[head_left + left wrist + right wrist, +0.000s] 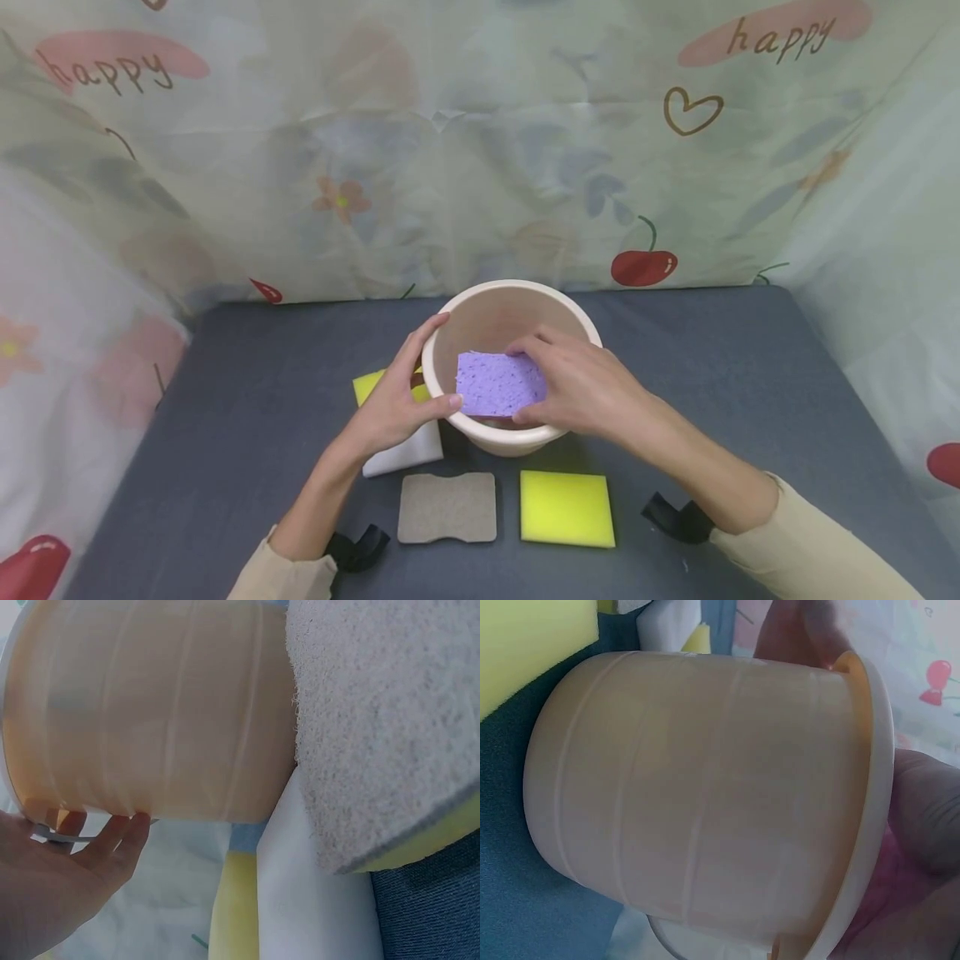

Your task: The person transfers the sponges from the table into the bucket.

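A cream plastic bucket [517, 286] stands on the table with its mouth up. My left hand [397, 400] grips its left rim, thumb over the edge and fingers on the outer wall near the handle; the left wrist view shows these fingers against the bucket wall [150, 712]. My right hand [585, 383] pinches a purple sponge [495, 383] by its right end, thumb below and fingers above, inside the bucket's mouth. In the right wrist view the bucket wall [697, 795] hides most of the sponge.
In front of the bucket lie a grey-topped scouring sponge [447, 508] with notched sides and a yellow sponge [567, 508]. A white sponge [408, 450] and another yellow one [367, 385] lie left of it, partly behind my left hand. A printed curtain [450, 208] hangs behind the table.
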Motion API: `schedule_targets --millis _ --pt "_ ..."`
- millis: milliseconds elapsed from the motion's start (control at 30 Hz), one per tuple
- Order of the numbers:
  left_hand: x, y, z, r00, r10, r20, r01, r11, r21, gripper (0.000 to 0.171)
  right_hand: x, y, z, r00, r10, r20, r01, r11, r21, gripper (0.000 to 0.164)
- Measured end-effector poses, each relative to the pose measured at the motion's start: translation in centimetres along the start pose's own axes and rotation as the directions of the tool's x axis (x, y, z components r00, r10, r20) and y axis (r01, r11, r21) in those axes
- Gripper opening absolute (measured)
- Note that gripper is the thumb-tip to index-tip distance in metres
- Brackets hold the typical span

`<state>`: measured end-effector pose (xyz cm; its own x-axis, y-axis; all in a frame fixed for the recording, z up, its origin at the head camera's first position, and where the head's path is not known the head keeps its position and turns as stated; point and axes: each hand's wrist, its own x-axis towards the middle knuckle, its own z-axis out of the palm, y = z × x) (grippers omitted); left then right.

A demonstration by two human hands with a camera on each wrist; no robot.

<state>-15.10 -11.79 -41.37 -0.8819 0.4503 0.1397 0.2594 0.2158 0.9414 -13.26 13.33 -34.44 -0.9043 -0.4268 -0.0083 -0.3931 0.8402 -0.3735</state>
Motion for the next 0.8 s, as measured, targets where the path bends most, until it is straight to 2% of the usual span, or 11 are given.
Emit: schedule_targets --millis 267,533,800 --pt "0.05 0.03 -0.07 1.0 -0.007 -0.007 0.007 1.0 0.018 0.091 0.76 -0.11 -0.28 0.999 -0.016 0.041 0.017 1.0 -0.014 0.064" --pt "-0.09 -0.25 0.19 1.0 -0.01 -0.01 0.011 1.0 0.014 0.092 1.03 -0.11 -0.34 0.99 -0.013 0.14 0.017 0.999 -0.031 0.061" --pt "-0.13 -0.1 0.26 1.0 -0.012 -0.014 0.012 1.0 0.025 0.092 0.61 0.26 -0.49 0.994 -0.069 0.081 0.066 0.997 0.04 0.055"
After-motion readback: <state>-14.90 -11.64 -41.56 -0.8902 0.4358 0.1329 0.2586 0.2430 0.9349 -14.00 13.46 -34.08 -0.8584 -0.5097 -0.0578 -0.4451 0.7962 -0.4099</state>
